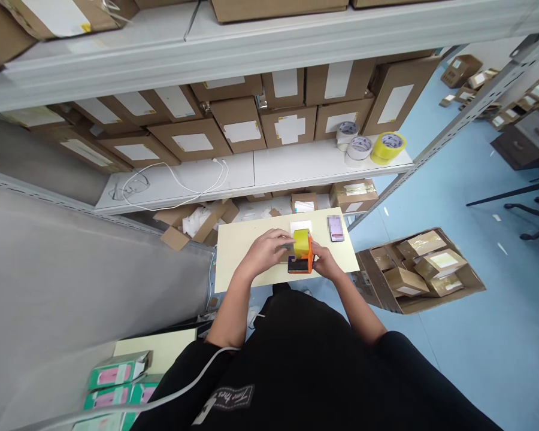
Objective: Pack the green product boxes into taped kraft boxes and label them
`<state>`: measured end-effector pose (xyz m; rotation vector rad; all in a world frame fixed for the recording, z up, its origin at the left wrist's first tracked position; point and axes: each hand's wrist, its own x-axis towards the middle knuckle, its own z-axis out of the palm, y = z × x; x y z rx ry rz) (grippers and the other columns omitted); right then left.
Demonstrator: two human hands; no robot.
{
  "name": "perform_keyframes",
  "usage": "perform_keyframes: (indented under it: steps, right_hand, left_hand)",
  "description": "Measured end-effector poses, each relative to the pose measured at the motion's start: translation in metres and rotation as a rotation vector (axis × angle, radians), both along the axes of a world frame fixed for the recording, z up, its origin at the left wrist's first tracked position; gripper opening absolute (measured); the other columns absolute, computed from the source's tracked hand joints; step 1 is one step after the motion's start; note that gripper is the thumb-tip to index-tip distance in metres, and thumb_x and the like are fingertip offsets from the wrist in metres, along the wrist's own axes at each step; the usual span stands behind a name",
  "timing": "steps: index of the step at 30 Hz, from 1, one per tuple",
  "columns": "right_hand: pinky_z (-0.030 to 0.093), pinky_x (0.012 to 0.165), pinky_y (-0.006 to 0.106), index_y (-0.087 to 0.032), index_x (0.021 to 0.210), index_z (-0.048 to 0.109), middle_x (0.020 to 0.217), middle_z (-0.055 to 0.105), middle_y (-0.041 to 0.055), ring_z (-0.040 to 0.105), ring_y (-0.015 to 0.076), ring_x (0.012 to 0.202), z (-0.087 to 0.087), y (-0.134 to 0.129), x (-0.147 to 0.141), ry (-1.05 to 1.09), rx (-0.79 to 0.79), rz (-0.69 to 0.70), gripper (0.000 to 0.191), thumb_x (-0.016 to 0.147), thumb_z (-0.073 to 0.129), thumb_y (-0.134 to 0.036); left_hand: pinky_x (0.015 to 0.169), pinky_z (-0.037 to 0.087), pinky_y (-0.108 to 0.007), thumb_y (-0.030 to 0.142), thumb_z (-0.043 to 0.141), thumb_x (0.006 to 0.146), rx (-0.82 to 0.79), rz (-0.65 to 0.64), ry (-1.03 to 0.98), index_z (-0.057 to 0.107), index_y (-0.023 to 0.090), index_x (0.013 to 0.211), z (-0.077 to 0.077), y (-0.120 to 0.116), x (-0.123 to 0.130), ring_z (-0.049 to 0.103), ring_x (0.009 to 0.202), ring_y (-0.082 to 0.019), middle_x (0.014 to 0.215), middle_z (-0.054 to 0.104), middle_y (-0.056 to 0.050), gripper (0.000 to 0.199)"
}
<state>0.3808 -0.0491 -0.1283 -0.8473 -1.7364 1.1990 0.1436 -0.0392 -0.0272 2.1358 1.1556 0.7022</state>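
Observation:
My right hand [324, 261] is closed around the side of an orange tape dispenser [310, 254], held over a small pale yellow table [242, 245]. A yellow tape roll [301, 243] is mounted on the dispenser, and its dark lower part faces me. From the other side my left hand [266, 252] reaches in, fingers stretched out to the roll's left side and thumb lower and apart from them. A greyish patch shows between that thumb and the fingers; I cannot make out what it is. Behind the dispenser lies a white piece [300, 226], and a phone [336, 228] rests on the table's right.
Ahead, a metal shelf [296, 168] carries cardboard boxes [290, 127], yellow tape rolls [388, 148], clear tape rolls [358, 151] and a white cable [175, 179]. An open carton [381, 293] with taped parcels stands right. Left are a grey wall [72, 257] and an open box [176, 238].

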Motion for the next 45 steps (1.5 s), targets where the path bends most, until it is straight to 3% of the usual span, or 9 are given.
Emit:
perform_keyframes:
  steps: [5,10,16,22,27,34,38,41,45]
  right_hand:
    - [0.052,0.108,0.048,-0.024,0.1,0.08,0.11,0.077,0.0101,0.066,0.0305,0.12,0.007,-0.004,-0.001,0.06,0.001,0.073,0.02,0.094,0.073,-0.042]
    - [0.054,0.104,0.044,-0.025,0.097,0.081,0.109,0.076,0.0089,0.068,0.0294,0.114,0.014,-0.004,0.004,0.081,-0.018,0.078,0.018,0.092,0.075,-0.041]
    - [0.056,0.101,0.045,-0.023,0.094,0.079,0.101,0.075,0.0087,0.067,0.0305,0.11,0.016,-0.003,0.013,0.043,-0.09,0.088,0.022,0.09,0.078,-0.045]
    - [0.054,0.101,0.044,-0.023,0.092,0.078,0.094,0.074,0.0071,0.067,0.028,0.103,0.011,-0.006,0.015,0.004,-0.051,0.064,0.023,0.091,0.077,-0.046]
    - [0.055,0.094,0.041,-0.022,0.093,0.076,0.096,0.073,0.0077,0.066,0.027,0.098,0.008,-0.005,0.019,-0.05,-0.033,0.064,0.026,0.09,0.078,-0.048]
    - [0.054,0.093,0.042,-0.023,0.119,0.071,0.114,0.074,0.0093,0.067,0.0279,0.101,0.003,-0.01,0.013,-0.093,-0.051,0.081,0.034,0.091,0.077,-0.043]
    - [0.052,0.096,0.045,-0.024,0.119,0.071,0.114,0.074,0.0102,0.066,0.0306,0.104,-0.005,-0.013,0.004,-0.132,0.001,0.015,0.038,0.087,0.081,-0.043]
    - [0.052,0.097,0.046,-0.024,0.118,0.073,0.112,0.075,0.0105,0.068,0.0325,0.106,-0.012,-0.015,-0.004,-0.103,-0.041,-0.012,0.042,0.085,0.083,-0.049]
    - [0.053,0.095,0.046,-0.024,0.119,0.074,0.113,0.075,0.0115,0.068,0.0333,0.107,-0.021,-0.02,-0.009,-0.071,-0.099,-0.009,0.046,0.086,0.082,-0.055]
  left_hand:
    - [0.098,0.056,-0.04,0.033,0.073,0.095,-0.018,-0.086,-0.024,0.085,0.032,0.1,0.004,0.005,0.003,0.067,0.11,-0.024,0.116,0.072,-0.006,0.013]
    - [0.093,0.058,-0.037,0.043,0.071,0.096,-0.12,0.027,-0.207,0.084,0.028,0.091,-0.005,0.003,0.013,0.068,0.105,-0.023,0.112,0.07,-0.008,0.021]
    - [0.098,0.056,-0.036,0.049,0.059,0.103,-0.177,0.147,-0.313,0.083,0.022,0.091,-0.014,-0.002,0.023,0.068,0.108,-0.022,0.113,0.071,-0.011,0.038]
    - [0.092,0.06,-0.037,0.046,0.077,0.091,-0.162,0.279,-0.366,0.084,0.024,0.084,-0.024,-0.006,0.03,0.072,0.099,-0.023,0.104,0.076,-0.008,0.024]
    - [0.093,0.063,-0.04,0.041,0.076,0.092,-0.129,0.341,-0.412,0.086,0.029,0.085,-0.033,-0.013,0.033,0.076,0.097,-0.023,0.101,0.082,-0.005,0.018]
    - [0.088,0.066,-0.041,0.045,0.081,0.085,-0.188,0.488,-0.475,0.086,0.026,0.086,-0.048,-0.015,0.03,0.078,0.091,-0.025,0.095,0.083,-0.005,0.02]
    - [0.077,0.067,-0.038,0.048,0.084,0.079,-0.289,0.599,-0.5,0.085,0.021,0.086,-0.059,-0.011,0.022,0.078,0.082,-0.025,0.09,0.083,-0.006,0.028]
    - [0.071,0.066,-0.035,0.048,0.085,0.078,-0.315,0.596,-0.475,0.084,0.02,0.083,-0.06,-0.01,0.017,0.077,0.075,-0.023,0.084,0.082,-0.007,0.029]
    - [0.067,0.063,-0.032,0.046,0.085,0.078,-0.274,0.628,-0.468,0.083,0.019,0.08,-0.049,-0.011,0.011,0.075,0.07,-0.021,0.081,0.082,-0.006,0.027]
